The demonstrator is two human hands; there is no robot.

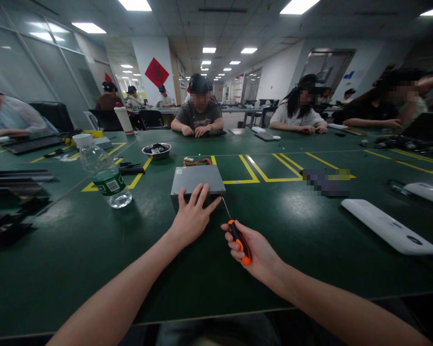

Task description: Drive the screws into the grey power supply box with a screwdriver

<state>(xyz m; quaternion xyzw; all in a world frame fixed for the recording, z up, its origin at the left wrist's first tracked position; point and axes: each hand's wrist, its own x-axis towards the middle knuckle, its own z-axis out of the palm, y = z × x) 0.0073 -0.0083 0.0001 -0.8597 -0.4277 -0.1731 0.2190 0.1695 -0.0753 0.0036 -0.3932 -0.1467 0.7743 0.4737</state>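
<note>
Screwdriver: orange-and-black handle at lower centre of the frame. Its thin shaft slants up and left toward the near right corner of the grey metal box; whether the tip touches the box cannot be told.
Right hand: closed around the screwdriver handle, low and just right of centre, over the green table.
Left hand: fingers spread and laid flat on the near edge of the box, pressing on it rather than gripping.
Grey metal box: sits flat on the table at the centre of the frame, just beyond both hands, with a bundle of coloured wires at its far side.
Water bottle: clear plastic, white cap, green label, standing left of the box.
White casing: long, lying flat at right, well apart from the hands.
Metal bowl: beyond the bottle, holding small dark parts.
Yellow lines: taped or painted markings on the table, right of the box.
Far side: a person in a grey shirt sits opposite with hands together on the table; other people sit along the upper left and upper right.
</note>
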